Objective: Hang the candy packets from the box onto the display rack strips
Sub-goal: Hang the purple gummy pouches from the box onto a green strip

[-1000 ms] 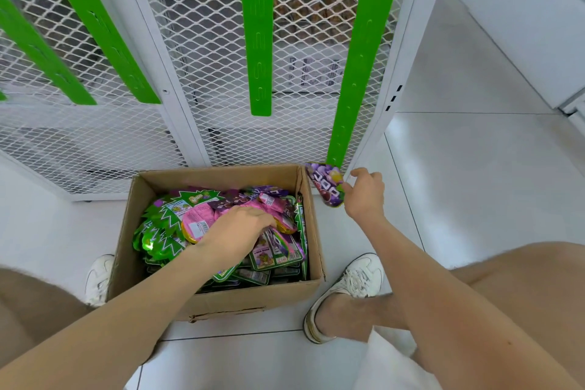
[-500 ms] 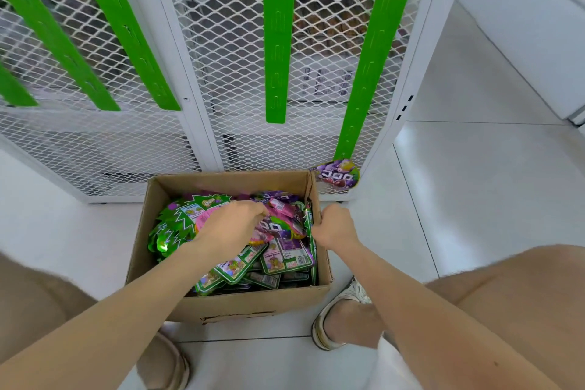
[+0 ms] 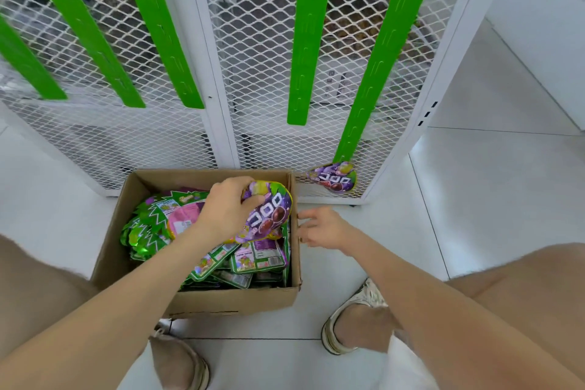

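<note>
On a pale tiled shop floor (image 3: 493, 199), a person crouches over an open brown cardboard box (image 3: 234, 298) packed with green-edged and pink candy packets (image 3: 152, 225), a worn canvas shoe (image 3: 345, 323) planted just right of it. Above the box's far right corner, the left hand (image 3: 226, 212) is closed around the top of a glossy purple grape-print candy packet (image 3: 269, 215), lifted clear of the pile. The right hand (image 3: 323, 226) hovers empty, fingers loosely spread, just outside the box's right wall. Beyond the box stands a white wire-mesh display rack (image 3: 262, 51) carrying several bright green slotted plastic strips (image 3: 305, 41). One matching purple packet (image 3: 334, 179) already hangs at the foot of the rightmost green strip (image 3: 380, 66), near the floor. The step in hand looks to be passing the lifted packet toward that strip. It would go best if the empty hand took the packet by its top edge, where the hanging hole is likely to sit, though no hole can be made out here. The next free hook above the hung packet seems the natural target, so the strip fills upward without overlap. The foil pouch is probably slippery and soft, so a firm pinch near the header should keep it flat for threading.
</note>
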The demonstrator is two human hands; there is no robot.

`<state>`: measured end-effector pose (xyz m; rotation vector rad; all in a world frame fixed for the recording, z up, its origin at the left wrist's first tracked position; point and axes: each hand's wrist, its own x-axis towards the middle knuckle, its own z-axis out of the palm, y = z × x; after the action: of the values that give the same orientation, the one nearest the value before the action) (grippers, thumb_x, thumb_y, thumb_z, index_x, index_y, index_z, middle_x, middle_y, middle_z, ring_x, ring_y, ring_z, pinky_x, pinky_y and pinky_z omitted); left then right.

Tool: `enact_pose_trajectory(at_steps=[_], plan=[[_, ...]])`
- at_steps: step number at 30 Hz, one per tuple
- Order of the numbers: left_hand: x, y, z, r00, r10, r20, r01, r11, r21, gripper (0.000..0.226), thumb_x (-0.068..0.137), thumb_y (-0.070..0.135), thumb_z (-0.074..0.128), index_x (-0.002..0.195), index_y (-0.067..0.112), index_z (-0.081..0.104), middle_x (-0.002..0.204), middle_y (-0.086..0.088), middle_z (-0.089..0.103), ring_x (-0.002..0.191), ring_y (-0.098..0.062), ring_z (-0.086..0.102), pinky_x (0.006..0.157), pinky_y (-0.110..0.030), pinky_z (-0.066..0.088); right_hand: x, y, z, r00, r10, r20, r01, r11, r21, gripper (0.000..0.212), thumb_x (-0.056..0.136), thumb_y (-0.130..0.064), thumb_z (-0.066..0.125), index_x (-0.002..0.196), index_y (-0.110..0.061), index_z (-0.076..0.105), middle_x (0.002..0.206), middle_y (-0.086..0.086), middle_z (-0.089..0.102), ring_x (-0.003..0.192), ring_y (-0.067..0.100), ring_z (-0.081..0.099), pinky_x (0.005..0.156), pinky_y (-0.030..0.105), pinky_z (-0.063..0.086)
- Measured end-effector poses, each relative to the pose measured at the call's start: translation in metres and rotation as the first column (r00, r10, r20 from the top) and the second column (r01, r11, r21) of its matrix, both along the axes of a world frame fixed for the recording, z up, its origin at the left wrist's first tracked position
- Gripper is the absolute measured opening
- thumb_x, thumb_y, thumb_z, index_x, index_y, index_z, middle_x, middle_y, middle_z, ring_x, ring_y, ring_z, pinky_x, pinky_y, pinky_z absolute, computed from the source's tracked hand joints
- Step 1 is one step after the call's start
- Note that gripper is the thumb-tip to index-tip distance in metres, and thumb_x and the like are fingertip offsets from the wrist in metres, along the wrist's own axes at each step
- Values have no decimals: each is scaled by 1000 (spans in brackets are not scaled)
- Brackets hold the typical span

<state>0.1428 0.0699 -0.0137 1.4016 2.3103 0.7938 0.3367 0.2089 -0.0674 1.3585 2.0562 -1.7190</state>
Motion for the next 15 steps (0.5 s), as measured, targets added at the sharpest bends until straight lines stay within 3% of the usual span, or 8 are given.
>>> enact_pose_trajectory(at_steps=[2,5,8,11,13,15], plan=[[-6,4,6,998,4,56,-3,1000,-8,27,98,37,73,80,20,63,60,-10,50,56,-23,45,59,-38,32,-7,8,19,998,-35,-49,37,998,43,47,93,6,57,138,-8,60,107,22,70,86,29,64,77,41,53],[-9,10,22,955,-69,290,73,997,-5,17,95,36,77,89,20,75,73,-16,69,61,-13,51,63,-32,42,-9,16,67,960,-115,-255,135,989,66,50,97,-1,58,143,-19,58,120,23,69,102,23,68,80,27,53],[0,18,43,869,-137,475,136,990,37,9,90,24,83,93,16,81,85,-9,80,72,-7,66,72,-31,53,-1,16,100,921,109,-375,-50,985,164,42,96,-11,72,136,-20,64,123,12,72,110,10,68,97,28,56],[19,26,58,898,-131,420,95,990,106,25,76,31,94,81,15,77,72,-10,76,63,-10,61,61,-30,48,13,12,115,909,253,-331,-122,921,369,20,93,-32,78,107,-18,75,88,8,76,79,11,67,72,42,55],[33,33,63,917,-117,381,77,990,119,35,67,34,99,79,15,71,68,-10,74,58,-15,62,59,-31,48,23,18,120,916,284,-284,-143,892,430,15,95,-26,75,90,-12,72,67,-2,68,63,3,56,62,33,44],[47,42,62,927,-158,341,118,984,134,36,67,29,100,86,19,71,75,0,77,68,-13,72,70,-33,59,35,34,127,922,364,-134,-254,828,500,23,96,-17,73,79,-5,67,56,-10,57,53,-2,48,58,24,37]])
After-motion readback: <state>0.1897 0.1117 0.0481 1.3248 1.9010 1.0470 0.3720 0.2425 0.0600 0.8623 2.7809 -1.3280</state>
